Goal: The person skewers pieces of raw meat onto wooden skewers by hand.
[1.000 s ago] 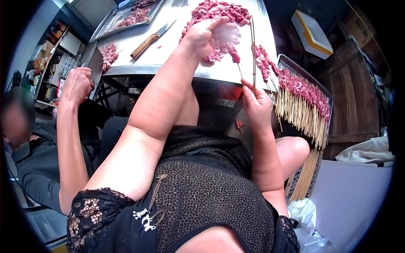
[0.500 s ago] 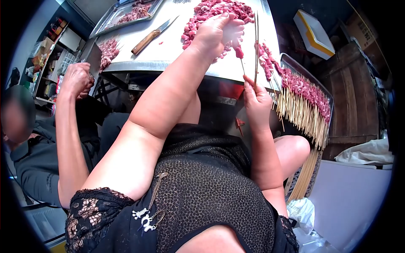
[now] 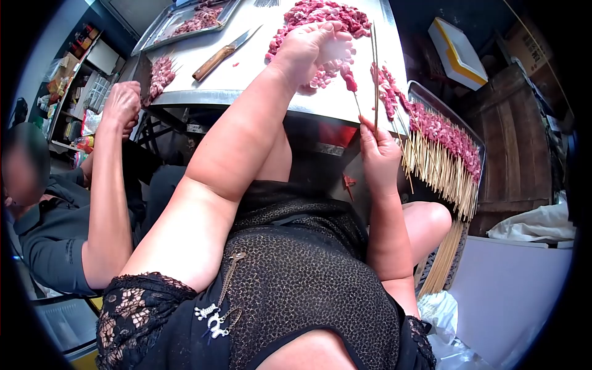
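Observation:
My left hand point(image 3: 302, 52) is curled palm-up over the table's front, its fingertips pale and washed out by glare. Below those fingers show pink meat pieces point(image 3: 349, 79) threaded on a thin skewer point(image 3: 357, 105). My right hand point(image 3: 379, 154) pinches the lower end of that skewer. It also grips a few bare skewers point(image 3: 375, 68) that point away from me. Whatever lies inside my left fingers is mostly hidden, though the meat's upper end runs into them. Just beyond is a heap of raw cut meat point(image 3: 296, 28).
Finished meat skewers point(image 3: 441, 139) fill a tray at the right, with bare skewers point(image 3: 447, 259) below. A wooden-handled knife point(image 3: 216, 61) and a meat tray point(image 3: 145, 42) are on the white table point(image 3: 246, 80). At the left, a co-worker's hand point(image 3: 123, 102) is raised by the table edge.
My left hand has shifted slightly left, and my right hand slightly down and right with the skewers. The co-worker's hand has moved a little.

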Available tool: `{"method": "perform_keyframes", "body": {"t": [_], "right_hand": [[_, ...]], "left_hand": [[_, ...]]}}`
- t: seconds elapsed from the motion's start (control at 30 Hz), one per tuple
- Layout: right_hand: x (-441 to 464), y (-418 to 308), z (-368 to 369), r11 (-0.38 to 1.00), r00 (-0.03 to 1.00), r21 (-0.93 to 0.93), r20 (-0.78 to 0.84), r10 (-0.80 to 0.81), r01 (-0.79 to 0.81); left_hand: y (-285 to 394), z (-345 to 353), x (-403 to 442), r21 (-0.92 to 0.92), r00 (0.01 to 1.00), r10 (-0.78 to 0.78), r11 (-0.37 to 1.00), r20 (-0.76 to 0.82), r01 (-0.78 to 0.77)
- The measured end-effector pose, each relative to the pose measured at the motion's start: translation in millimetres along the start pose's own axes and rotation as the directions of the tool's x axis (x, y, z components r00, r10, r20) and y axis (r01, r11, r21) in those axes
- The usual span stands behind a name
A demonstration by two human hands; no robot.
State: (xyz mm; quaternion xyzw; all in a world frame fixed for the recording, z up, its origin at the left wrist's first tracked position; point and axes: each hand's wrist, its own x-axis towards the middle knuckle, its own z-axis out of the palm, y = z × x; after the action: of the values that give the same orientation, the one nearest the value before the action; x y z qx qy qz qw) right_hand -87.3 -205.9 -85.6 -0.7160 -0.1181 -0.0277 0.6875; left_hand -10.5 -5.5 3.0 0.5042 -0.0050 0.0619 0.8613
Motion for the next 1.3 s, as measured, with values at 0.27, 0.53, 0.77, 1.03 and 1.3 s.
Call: {"method": "perform_keyframes", "body": {"t": [0.27, 0.53, 0.77, 1.03, 1.3], "right_hand": [[2, -1, -12, 0.998, 0.999, -0.066, 0.039, -0.004, 0.007], [2, 2, -2, 1.0, 1.0, 0.008, 0.012, 0.015, -0.015], [4, -20, 0, 0.862, 0.937, 0.372, 0.193, 0.29, -0.343], [9, -24, -3, 0.746, 0.914, 0.529, 0.26, 0.311, -0.405], [5, -4, 11, 0.962, 0.988, -0.225, 0.042, -0.147, 0.153]], "left_hand": [[-12, 4, 0, -0.007, 0.999, -0.03, 1.0, -0.011, 0.03], [-13, 12, -4, -0.133, 0.995, -0.098, 0.986, -0.005, 0.096], [-15, 0, 3, -0.192, 0.978, -0.171, 0.963, 0.119, 0.191], [-21, 16, -10, 0.016, 0.972, -0.167, 0.986, 0.165, 0.166], [-29, 1, 1, -0.395, 0.99, -0.069, 0.912, 0.123, 0.112]]}}
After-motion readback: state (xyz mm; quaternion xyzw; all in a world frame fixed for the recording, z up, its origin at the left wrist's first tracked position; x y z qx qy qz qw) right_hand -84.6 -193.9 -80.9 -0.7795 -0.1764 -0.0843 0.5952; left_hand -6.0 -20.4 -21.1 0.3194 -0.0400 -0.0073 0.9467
